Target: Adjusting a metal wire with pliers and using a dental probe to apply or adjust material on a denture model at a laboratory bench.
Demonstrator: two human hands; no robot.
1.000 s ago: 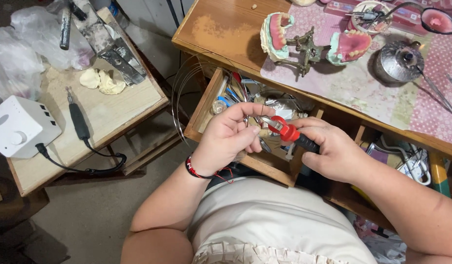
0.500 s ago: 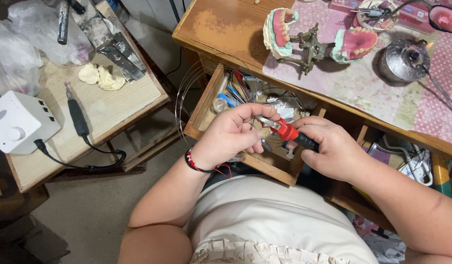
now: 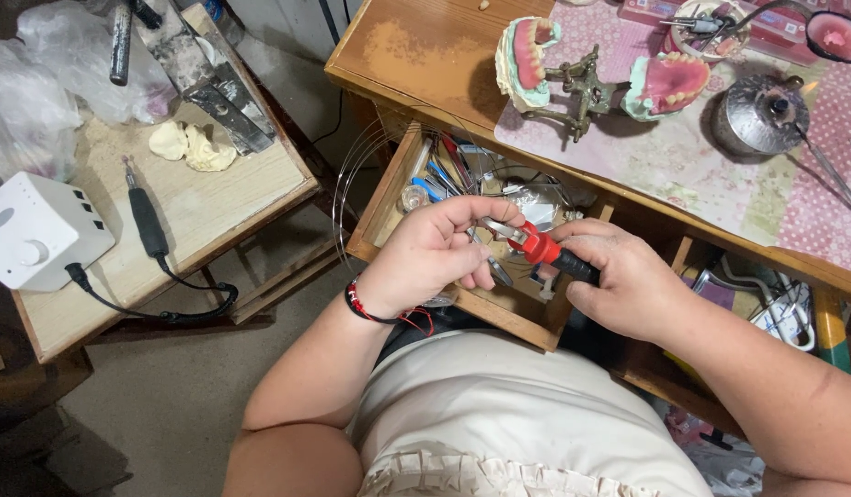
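The right hand was closed around red-handled pliers, their tip meeting the left hand, whose fingers were pinched on what looked like thin wire, steadying it; the open drawer lay just beyond both hands.

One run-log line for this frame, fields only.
right hand: grips red-handled pliers | left hand: fingertips at pliers' tip | site: above open drawer | nearby: denture models on desk
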